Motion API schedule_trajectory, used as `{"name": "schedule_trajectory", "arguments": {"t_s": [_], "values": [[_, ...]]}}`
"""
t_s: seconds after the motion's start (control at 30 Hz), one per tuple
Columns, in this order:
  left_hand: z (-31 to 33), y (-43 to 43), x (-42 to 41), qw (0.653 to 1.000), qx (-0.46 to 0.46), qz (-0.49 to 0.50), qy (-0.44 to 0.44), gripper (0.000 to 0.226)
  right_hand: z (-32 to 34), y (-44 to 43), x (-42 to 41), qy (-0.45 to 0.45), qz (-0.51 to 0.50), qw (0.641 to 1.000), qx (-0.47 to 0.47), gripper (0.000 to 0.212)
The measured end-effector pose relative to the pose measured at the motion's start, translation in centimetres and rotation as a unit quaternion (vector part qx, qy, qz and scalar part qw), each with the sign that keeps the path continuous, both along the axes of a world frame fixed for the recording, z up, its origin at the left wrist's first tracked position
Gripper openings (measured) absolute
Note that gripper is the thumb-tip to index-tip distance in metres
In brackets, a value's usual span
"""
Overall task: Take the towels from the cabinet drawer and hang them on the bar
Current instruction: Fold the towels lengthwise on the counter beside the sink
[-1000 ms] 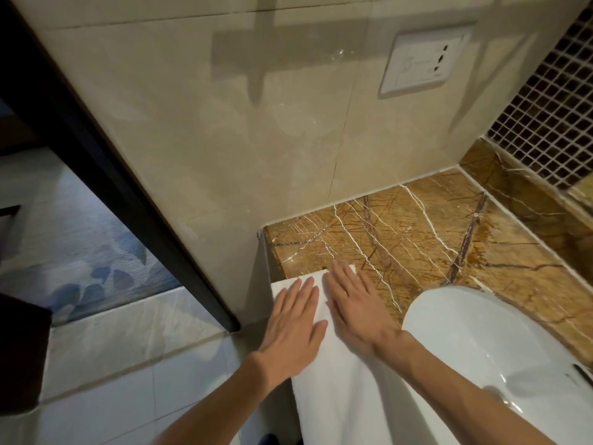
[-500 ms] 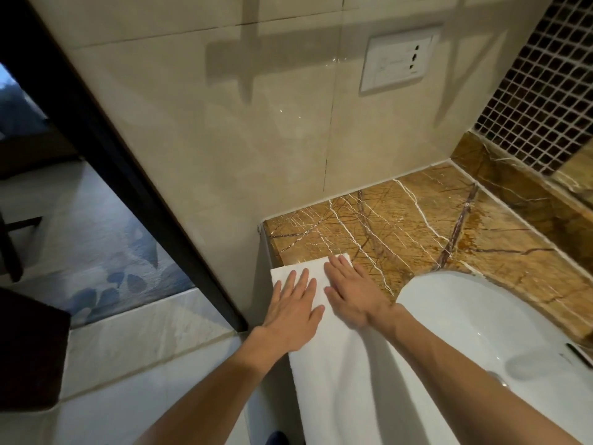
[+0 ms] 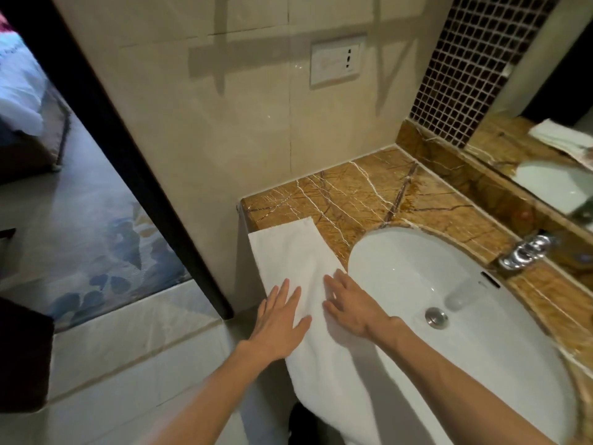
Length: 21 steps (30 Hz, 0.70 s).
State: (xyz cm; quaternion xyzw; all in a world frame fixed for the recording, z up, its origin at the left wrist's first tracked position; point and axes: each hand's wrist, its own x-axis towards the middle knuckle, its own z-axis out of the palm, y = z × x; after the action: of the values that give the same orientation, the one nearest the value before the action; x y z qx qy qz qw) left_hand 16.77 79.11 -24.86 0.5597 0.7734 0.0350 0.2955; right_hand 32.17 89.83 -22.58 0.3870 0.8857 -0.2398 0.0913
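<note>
A long white towel (image 3: 290, 252) lies flat along the left edge of the brown marble counter (image 3: 394, 200), its near end drooping off the front. My left hand (image 3: 279, 319) rests flat on the towel's left side, fingers spread. My right hand (image 3: 351, 303) lies flat on its right side, next to the basin rim. Neither hand grips the cloth. No towel bar or drawer is in view.
A white basin (image 3: 449, 284) with a metal drain (image 3: 435, 317) fills the counter's right. A chrome tap (image 3: 526, 252) stands behind it under a mirror (image 3: 552, 175). A wall socket (image 3: 335, 64) sits above. A dark door frame (image 3: 128, 162) and doorway are on the left.
Both hands have slid back along the towel toward me, from its far end to its middle. More of the far end now shows. The view has pulled back.
</note>
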Motion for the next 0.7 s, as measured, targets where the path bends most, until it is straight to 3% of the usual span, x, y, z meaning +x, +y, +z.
{"name": "schedule_trajectory", "arguments": {"t_s": [0.2,0.37,0.5,0.7], "values": [[0.3,-4.7,3.9,0.998,0.016,0.014,-0.056,0.070,0.0,-6.4,5.4,-0.031,-0.040,0.998,-0.028,0.049],[-0.3,-8.5,6.5,0.991,0.007,0.074,-0.113,0.077,-0.1,-9.8,8.5,-0.051,-0.070,0.996,-0.035,0.056],[-0.6,-10.2,8.4,0.968,0.028,0.143,-0.204,0.083,-0.5,-10.5,9.3,-0.045,-0.100,0.994,-0.008,0.037],[-3.0,-10.2,9.0,0.923,0.065,0.256,-0.279,0.094,-0.9,-11.7,10.5,-0.057,-0.142,0.988,0.020,0.045]]}}
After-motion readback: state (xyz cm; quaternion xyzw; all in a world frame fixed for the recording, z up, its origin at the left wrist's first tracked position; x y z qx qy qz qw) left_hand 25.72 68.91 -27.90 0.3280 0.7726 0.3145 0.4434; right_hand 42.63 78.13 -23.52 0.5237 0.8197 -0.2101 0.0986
